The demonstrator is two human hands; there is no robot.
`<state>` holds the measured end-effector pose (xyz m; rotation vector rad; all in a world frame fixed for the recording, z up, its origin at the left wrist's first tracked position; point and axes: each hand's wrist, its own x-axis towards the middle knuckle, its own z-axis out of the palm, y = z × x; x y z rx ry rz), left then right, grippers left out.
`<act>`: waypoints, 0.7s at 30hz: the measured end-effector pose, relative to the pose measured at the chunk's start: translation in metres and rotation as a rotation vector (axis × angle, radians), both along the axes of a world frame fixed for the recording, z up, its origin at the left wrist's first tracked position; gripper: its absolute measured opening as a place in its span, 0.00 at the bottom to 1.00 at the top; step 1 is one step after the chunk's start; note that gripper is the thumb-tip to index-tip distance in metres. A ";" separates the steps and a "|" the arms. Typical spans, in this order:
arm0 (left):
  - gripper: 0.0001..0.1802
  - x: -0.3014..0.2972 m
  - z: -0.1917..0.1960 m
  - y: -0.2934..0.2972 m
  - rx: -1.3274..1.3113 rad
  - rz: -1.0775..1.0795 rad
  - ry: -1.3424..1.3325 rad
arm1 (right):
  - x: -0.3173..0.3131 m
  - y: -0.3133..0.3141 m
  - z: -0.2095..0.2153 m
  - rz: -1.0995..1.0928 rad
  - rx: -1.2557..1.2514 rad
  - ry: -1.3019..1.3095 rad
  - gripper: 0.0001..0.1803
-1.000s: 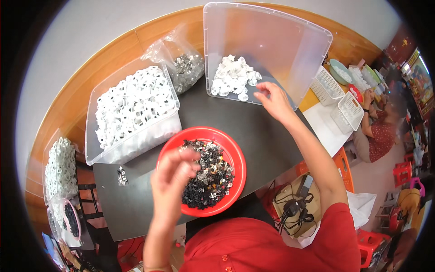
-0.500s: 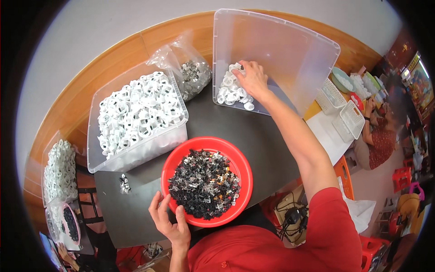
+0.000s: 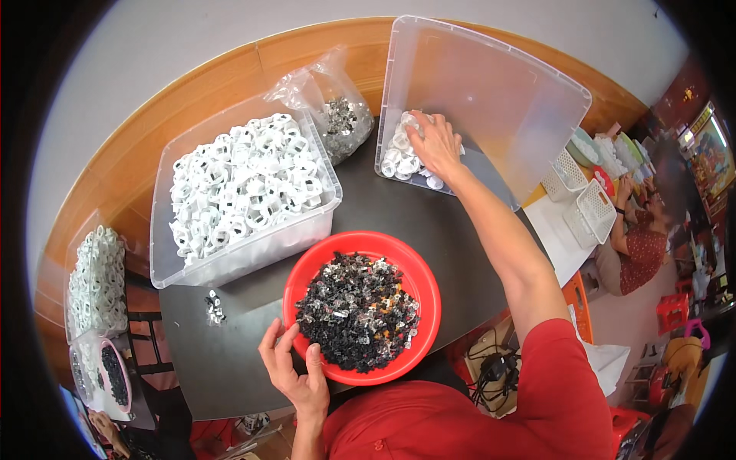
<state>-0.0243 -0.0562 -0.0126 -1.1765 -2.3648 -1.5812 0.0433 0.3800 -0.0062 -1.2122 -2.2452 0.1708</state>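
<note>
My left hand (image 3: 295, 376) is open, its fingers apart, at the left rim of a round red basin (image 3: 428, 307). A fingertip appears to touch the rim. Small black and clear plastic parts (image 3: 356, 310), with a few orange bits, heap up inside the basin. My right hand (image 3: 437, 147) reaches into a tall clear plastic bin (image 3: 491, 84) at the back. There it rests, fingers spread, on a pile of white round plastic pieces (image 3: 399, 152). Its fingertips are partly hidden, and no piece shows clearly in its grasp.
A clear tub (image 3: 253, 251) of white ring-shaped parts stands left of the basin. Behind it leans a clear bag (image 3: 345, 126) of small metallic parts. A few small pieces (image 3: 215, 308) lie on the dark table (image 3: 238, 368). White baskets (image 3: 590, 211) and a seated person (image 3: 640, 249) are at right.
The view has shifted slightly, so the tubs and basin sit further right. My right hand has moved deeper onto the white pieces, toward the pile's right side. My left hand stays by the basin.
</note>
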 end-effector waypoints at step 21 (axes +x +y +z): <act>0.15 0.001 -0.002 0.003 -0.080 -0.004 0.076 | 0.057 -0.035 -0.003 0.237 0.000 0.013 0.23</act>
